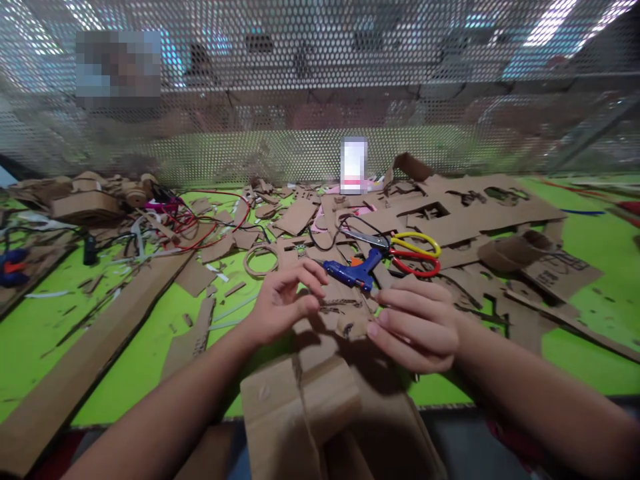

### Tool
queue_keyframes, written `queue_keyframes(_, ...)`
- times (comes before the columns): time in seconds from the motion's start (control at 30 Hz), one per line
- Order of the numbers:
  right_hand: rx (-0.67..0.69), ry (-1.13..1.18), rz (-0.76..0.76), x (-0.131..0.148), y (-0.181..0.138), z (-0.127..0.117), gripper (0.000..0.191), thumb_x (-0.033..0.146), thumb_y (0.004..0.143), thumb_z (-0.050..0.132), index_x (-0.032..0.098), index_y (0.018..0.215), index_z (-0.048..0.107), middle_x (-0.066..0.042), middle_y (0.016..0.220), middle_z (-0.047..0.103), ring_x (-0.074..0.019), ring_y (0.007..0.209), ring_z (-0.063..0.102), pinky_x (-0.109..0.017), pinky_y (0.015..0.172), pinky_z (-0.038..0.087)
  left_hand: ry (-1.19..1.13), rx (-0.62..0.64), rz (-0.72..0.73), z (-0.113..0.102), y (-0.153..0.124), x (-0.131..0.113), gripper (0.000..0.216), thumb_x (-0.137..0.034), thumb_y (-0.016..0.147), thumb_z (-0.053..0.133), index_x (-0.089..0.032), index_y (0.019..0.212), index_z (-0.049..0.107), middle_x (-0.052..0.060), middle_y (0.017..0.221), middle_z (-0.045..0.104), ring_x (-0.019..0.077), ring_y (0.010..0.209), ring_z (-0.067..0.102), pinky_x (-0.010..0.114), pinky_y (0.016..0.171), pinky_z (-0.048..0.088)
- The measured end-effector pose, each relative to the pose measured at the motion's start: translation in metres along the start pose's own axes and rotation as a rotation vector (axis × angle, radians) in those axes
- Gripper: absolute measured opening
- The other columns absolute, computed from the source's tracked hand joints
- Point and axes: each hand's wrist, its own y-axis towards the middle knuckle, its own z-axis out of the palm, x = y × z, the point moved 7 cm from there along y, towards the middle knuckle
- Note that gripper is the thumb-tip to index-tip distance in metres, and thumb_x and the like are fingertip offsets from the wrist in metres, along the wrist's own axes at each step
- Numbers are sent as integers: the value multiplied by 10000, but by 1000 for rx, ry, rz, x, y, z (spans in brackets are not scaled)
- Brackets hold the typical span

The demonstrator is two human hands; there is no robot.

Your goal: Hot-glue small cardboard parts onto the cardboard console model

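My right hand (417,323) has its fingers closed at the edge of a small curled cardboard piece (346,325), which it seems to pinch. Across from it, my left hand (285,300) is half curled, thumb and fingers apart, with nothing in it. Just beyond both hands lies a blue glue gun (350,272). Scissors with one yellow and one red handle loop (417,263) rest behind it. Below my hands, at the near table edge, is a built-up cardboard block form (280,417); its lower part is cut off by the frame.
Cardboard offcuts cover the green table (135,320). A cardboard tape ring (261,260) lies left of centre, and a long cardboard strip (100,347) runs along the left. A large cut-out sheet (495,213) spreads at right. Behind stand a perforated metal screen (300,113) and a lit phone (354,163).
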Motion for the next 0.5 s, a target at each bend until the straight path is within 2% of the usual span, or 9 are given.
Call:
queue_keyframes(0.07, -57, -112, -257, 16, 5, -2, 118, 187, 845, 790, 290, 811, 743, 25, 847, 714, -167, 782, 713, -323, 581, 586, 27, 68, 34, 7, -1, -11, 283, -420, 806, 966, -210, 953, 846, 114, 1109, 733, 225, 1055, 677, 343, 906, 557)
queue_keyframes(0.1, -70, -154, -319, 20, 6, -2, 128, 174, 837, 787, 277, 782, 734, 19, 845, 705, -168, 775, 710, -326, 574, 586, 33, 101, 41, 11, -1, -16, 274, -391, 796, 977, -218, 969, 851, 115, 1128, 730, 227, 1071, 678, 342, 912, 566)
queue_keyframes(0.27, -63, -158, -239, 21, 13, 1, 219, 158, 798, 798, 268, 695, 639, 31, 740, 614, -149, 724, 693, -302, 557, 587, 21, 222, 8, 22, -2, -28, 138, -232, 826, 945, -207, 919, 847, 112, 1119, 733, 205, 1032, 713, 329, 912, 600)
queue_keyframes(0.4, -85, -138, -259, 23, 11, 2, 215, 151, 788, 780, 266, 698, 622, 16, 833, 673, -165, 750, 695, -328, 560, 600, 18, 248, -41, 26, -3, -25, 88, -190, 856, 909, -188, 893, 829, 104, 1113, 735, 189, 1026, 732, 324, 951, 596)
queue_keyframes(0.5, -86, -81, -207, 21, 11, 2, 197, 156, 812, 761, 266, 726, 621, 2, 845, 704, -167, 750, 695, -328, 569, 619, 8, 241, -52, 27, -2, -23, 95, -208, 860, 907, -178, 871, 818, 103, 1090, 742, 185, 1002, 736, 320, 939, 597)
